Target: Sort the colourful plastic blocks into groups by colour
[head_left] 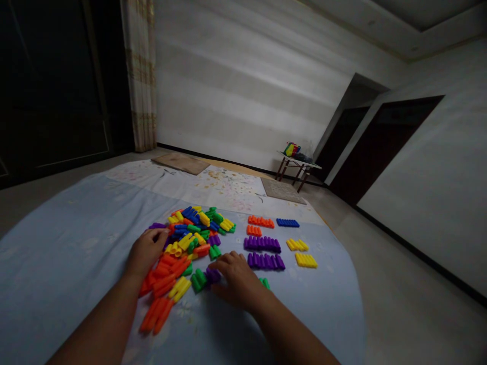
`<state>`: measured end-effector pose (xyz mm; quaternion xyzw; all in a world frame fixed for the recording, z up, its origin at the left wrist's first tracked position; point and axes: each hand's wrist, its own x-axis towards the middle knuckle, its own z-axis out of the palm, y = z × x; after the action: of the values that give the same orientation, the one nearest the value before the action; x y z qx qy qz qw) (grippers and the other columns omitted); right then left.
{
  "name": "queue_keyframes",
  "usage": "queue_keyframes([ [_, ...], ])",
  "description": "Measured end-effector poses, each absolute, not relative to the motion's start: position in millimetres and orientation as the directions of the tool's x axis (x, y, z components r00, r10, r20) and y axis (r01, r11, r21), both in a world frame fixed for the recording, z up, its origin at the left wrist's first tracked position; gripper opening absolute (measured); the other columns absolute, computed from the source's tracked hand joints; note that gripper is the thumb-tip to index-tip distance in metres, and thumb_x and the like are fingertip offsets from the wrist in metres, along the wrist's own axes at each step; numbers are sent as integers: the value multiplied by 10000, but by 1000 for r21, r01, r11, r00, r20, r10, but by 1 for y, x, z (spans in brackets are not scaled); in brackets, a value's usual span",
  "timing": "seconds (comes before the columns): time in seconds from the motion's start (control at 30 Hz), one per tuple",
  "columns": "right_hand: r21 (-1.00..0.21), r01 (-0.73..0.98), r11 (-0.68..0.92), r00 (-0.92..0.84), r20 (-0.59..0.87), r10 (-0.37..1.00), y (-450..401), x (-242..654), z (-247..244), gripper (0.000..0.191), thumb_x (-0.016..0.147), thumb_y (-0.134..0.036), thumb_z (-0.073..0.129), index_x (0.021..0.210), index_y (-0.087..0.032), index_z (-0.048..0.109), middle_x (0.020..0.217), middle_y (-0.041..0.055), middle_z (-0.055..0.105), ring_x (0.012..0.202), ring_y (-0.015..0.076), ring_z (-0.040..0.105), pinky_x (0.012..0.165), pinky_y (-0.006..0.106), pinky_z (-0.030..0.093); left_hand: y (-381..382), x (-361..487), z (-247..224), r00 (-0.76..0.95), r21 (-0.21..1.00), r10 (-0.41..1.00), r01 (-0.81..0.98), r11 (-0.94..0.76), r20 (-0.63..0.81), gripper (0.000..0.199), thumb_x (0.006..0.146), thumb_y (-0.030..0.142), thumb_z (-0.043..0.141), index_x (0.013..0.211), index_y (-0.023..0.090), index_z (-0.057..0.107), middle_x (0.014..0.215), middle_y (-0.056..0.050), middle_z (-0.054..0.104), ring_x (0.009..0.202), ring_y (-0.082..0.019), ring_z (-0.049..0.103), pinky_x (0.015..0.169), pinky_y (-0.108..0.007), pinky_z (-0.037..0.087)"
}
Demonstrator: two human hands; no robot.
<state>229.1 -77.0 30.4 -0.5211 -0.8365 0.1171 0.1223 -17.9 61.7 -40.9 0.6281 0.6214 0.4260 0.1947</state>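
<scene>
The head view shows both bare hands over a broad counter (327,319) covered by a pale blue and white floral cloth (83,243). A loose heap of ribbed, tube-shaped plastic pieces (182,253), in orange, yellow, green, blue and purple, lies between the left and right hands and stretches toward twelve o'clock.

The left hand (147,249) is at the heap's nine o'clock edge, its fingers bent over the pieces; whether it grips one cannot be told. The right hand (236,278) is at the heap's four o'clock side, fingers curved and thumb a little apart, at a short purple plastic piece (213,275). The fingertips reach this piece, but a firm hold cannot be made out. A green ribbed piece (198,280) lies just beside it at nine o'clock.

Toward two o'clock from the right hand lie flat ribbed strips: two purple strips (266,261), two orange strips (261,221), one blue strip (288,223) and two yellow strips (306,260). A green strip (265,283) is partly hidden behind the right hand.

At the counter's far side, a brown flat mat (181,163) lies at eleven o'clock and a grey-brown mat (282,190) at one o'clock. Beyond, also at one o'clock, a small white-topped table (300,161) bears a multicoloured bag (291,149).
</scene>
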Motion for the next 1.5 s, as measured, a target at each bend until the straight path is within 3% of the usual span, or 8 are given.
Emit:
queue_keyframes([
  [0.1,-334,801,496,-508,58,859,-74,232,28,489,756,-175,574,1231,-271,505,1265,43,537,1126,227,447,903,363,330,62,-18,-41,-124,759,946,632,-156,298,464,753,514,399,880,156,664,923,-85,678,894,-215,606,800,-292,456],
  [0.23,-339,808,481,-507,14,862,-69,234,19,485,756,-111,509,1210,-284,525,1207,30,580,1062,211,507,868,343,360,61,-19,-40,-136,757,949,639,-137,286,460,749,515,403,881,162,667,928,-80,678,889,-207,609,781,-274,460],
  [0.33,-328,824,463,-486,13,874,-68,235,15,442,754,-170,545,1185,-268,547,1138,50,601,1023,222,530,859,344,376,61,-18,-36,-146,748,950,653,-116,275,448,742,510,413,862,163,670,905,-76,676,857,-203,611,768,-276,464],
  [0.5,-332,838,433,-458,4,889,-72,237,13,536,690,-319,654,1201,-201,541,1119,114,564,989,260,538,855,368,411,59,-16,-29,-138,745,966,663,-74,218,453,739,487,422,878,137,674,935,-92,669,867,-219,607,781,-297,461],
  [0.73,-453,811,370,-353,124,927,-81,268,28,515,702,-225,647,1202,-221,519,1149,79,550,1068,220,504,920,353,388,62,-19,-35,-141,744,968,666,-63,208,474,748,504,423,913,136,671,964,-100,665,911,-230,601,796,-301,455],
  [0.9,-449,848,282,-211,202,956,-79,332,40,507,704,-123,618,1194,-217,526,1182,81,539,1116,214,478,961,363,360,64,-20,-37,-146,735,961,673,-78,236,444,743,511,441,875,156,673,936,-82,671,871,-218,609,761,-289,463],
  [1.13,-379,916,136,-108,94,990,-75,396,35,492,690,-79,605,1166,-196,560,1074,83,583,974,197,549,885,341,419,61,-17,-33,-158,746,953,660,-91,257,417,726,499,449,831,165,677,882,-69,677,840,-214,608,713,-276,469],
  [1.5,-383,914,135,-132,33,991,-77,403,26,497,682,-109,608,1172,-183,577,1083,96,593,989,208,560,894,343,430,62,-19,-32,-140,721,962,689,-76,235,432,736,485,435,871,160,685,922,-78,671,839,-209,607,736,-281,466],
])
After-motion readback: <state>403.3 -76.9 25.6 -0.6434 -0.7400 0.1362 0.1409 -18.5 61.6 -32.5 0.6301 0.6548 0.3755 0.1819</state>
